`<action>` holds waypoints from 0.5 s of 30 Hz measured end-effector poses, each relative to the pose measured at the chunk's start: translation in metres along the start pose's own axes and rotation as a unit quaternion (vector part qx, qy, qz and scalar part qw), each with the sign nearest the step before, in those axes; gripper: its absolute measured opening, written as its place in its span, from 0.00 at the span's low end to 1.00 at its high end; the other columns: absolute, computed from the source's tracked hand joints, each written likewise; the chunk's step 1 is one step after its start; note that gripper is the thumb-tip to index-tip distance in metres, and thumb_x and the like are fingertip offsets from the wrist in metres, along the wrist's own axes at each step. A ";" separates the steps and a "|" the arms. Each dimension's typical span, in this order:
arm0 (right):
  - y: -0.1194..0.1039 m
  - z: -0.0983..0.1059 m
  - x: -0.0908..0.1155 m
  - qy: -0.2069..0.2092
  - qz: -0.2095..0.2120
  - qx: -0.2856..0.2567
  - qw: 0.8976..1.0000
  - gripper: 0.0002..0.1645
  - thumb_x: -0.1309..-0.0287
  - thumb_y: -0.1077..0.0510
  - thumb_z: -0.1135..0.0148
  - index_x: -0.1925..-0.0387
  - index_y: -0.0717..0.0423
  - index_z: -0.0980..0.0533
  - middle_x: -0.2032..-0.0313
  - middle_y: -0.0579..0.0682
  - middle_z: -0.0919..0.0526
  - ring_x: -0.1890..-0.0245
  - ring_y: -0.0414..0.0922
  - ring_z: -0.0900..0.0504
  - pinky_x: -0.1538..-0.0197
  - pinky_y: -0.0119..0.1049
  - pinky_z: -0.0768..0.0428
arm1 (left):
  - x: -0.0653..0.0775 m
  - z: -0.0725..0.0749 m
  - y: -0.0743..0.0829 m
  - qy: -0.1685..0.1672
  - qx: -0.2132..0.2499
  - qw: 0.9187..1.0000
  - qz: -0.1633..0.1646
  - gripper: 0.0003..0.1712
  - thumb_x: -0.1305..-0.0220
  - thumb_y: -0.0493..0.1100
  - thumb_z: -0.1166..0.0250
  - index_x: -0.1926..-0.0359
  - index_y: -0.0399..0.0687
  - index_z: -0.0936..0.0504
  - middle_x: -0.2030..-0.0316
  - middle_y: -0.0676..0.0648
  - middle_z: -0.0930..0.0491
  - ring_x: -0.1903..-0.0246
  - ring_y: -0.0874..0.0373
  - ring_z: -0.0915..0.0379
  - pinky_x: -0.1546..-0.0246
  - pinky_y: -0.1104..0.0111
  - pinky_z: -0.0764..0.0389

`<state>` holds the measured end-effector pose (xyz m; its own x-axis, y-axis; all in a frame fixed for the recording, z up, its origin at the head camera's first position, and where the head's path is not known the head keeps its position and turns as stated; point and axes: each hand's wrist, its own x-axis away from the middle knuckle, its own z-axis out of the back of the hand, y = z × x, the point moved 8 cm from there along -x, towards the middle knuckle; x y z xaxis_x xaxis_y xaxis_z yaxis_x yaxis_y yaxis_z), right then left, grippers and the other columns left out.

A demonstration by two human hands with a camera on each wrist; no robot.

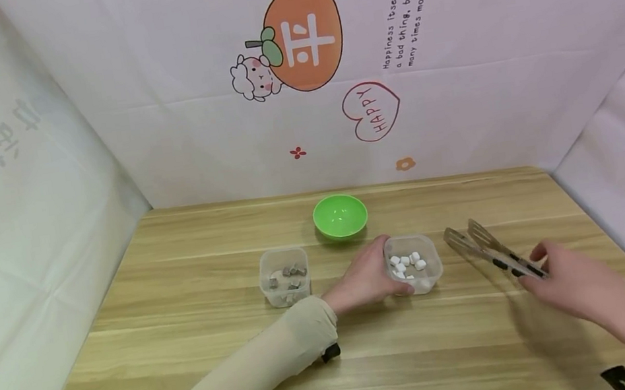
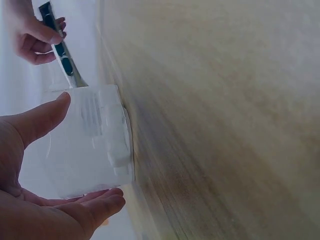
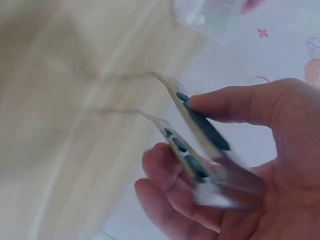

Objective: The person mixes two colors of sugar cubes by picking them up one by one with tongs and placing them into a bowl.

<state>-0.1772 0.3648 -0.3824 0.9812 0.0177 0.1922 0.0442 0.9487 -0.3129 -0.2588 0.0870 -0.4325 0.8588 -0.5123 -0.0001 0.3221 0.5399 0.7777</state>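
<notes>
Sitting leftmost: it's the grey-piece tub (image 1: pixel 270 297), see-through plastic, left of the green bowl (image 1: pixel 340 219) and nearer the person, grey pieces (image 1: pixel 292 270) scattered inside.
Pale sleeve (image 1: pixel 268 348): here's the left arm, slanting in from the near side, passing the tub's near right corner; touching or not, I can't tell.
Green bowl: upright on the wooden table (image 1: pixel 201 344), just before the printed cloth (image 1: pixel 191 139).
Left hand (image 1: pixel 365 279): nearer than the bowl, just to its right, thumb on the near side, fingers on the far side, clamped round the white-piece tub (image 1: pixel 424 284).
White-piece tub: upright, right of the bowl and nearer, white pieces (image 1: pixel 400 268) inside, standing between the left hand and the tongs (image 1: pixel 501 263).
Tongs: well right of the bowl, raised over the table, slotted ends spread apart beside the tub.
Right hand (image 1: pixel 579 281): farthest right of the bowl, reaching in from the near right, thumb and fingers clamped on the tongs' two arms.
</notes>
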 end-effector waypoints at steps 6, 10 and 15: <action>-0.010 0.036 0.003 0.080 0.007 0.000 0.997 0.34 0.35 0.47 0.30 0.45 0.74 0.28 0.61 0.68 0.14 0.71 0.58 0.15 0.72 0.53 0.19 | 0.001 0.001 0.001 0.001 -0.001 1.000 0.000 0.57 0.57 0.45 0.11 0.28 0.39 0.31 0.43 0.46 0.20 0.44 0.57 0.24 0.35 0.64 0.23; -0.018 0.056 0.009 0.169 0.000 -0.003 0.986 0.32 0.40 0.46 0.25 0.48 0.67 0.24 0.60 0.75 0.15 0.70 0.64 0.16 0.72 0.53 0.20 | 0.001 0.001 0.002 0.003 0.000 1.000 0.002 0.57 0.57 0.45 0.11 0.28 0.39 0.31 0.43 0.46 0.20 0.44 0.57 0.24 0.35 0.65 0.24; -0.026 0.071 0.018 0.257 0.007 -0.038 0.966 0.27 0.43 0.49 0.22 0.51 0.63 0.20 0.70 0.63 0.12 0.78 0.47 0.17 0.78 0.32 0.26 | 0.001 0.000 0.001 0.005 0.005 1.000 0.004 0.57 0.58 0.45 0.11 0.28 0.39 0.31 0.43 0.47 0.20 0.45 0.58 0.24 0.36 0.65 0.23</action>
<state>-0.1742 0.3628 -0.3045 0.9444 -0.1481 -0.2934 0.0257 0.9232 -0.3834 -0.2574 0.0867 -0.4312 0.8654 -0.5011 0.0002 0.3107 0.5369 0.7844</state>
